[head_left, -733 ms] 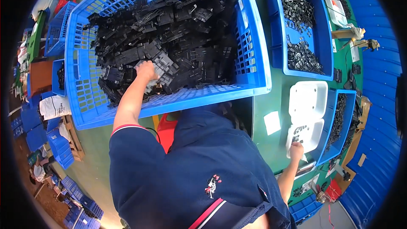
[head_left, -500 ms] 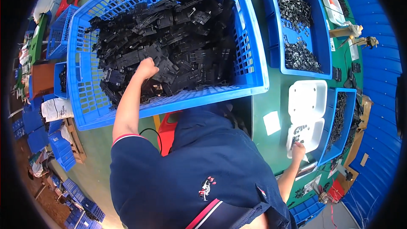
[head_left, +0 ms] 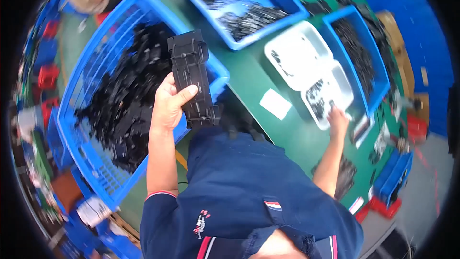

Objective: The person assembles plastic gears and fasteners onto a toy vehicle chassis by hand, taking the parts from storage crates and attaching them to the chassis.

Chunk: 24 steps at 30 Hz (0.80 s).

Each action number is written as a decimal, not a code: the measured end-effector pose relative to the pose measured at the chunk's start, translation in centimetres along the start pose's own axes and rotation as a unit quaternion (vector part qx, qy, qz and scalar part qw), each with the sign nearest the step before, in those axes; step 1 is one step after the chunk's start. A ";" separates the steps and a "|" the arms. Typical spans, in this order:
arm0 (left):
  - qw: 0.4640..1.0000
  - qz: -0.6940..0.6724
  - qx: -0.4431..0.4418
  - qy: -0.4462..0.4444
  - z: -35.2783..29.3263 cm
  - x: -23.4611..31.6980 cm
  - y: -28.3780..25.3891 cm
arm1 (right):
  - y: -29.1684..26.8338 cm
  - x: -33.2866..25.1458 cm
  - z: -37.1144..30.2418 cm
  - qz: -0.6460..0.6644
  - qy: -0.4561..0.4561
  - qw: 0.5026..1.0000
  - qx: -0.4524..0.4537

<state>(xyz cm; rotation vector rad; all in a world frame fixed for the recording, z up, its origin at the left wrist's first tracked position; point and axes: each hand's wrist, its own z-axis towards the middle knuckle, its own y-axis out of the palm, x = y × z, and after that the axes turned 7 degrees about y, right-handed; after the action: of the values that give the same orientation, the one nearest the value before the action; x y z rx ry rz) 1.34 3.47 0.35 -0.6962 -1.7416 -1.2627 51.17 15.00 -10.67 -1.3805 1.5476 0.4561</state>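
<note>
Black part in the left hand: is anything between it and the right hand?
Yes, low things: from the black part toward the right hand come a white paper on the green table, then a white foam box.

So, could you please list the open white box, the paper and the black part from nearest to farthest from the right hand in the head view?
From the right hand:
1. White box: right at it, on the table.
2. Paper: to its left, on the table.
3. Black part: farther left, in the left hand.
</note>
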 end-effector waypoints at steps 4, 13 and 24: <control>0.994 0.067 -0.066 -0.060 1.3 -4.1 6.7 | 1.0 -1.3 -3.1 0.176 0.015 0.982 -0.074; 0.951 0.059 -0.180 -0.244 1.5 -14.5 12.0 | 1.8 1.2 -8.4 0.207 0.063 0.971 -0.102; 0.949 0.032 -0.113 -0.293 1.2 -19.4 9.0 | 8.9 4.8 -8.3 0.073 0.048 0.990 -0.110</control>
<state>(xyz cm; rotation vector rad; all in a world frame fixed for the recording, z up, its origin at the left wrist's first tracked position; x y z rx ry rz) 17.65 8.38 -12.60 -1.3614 -2.0282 -1.3047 40.27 8.36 -13.69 -1.4801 1.7251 0.6755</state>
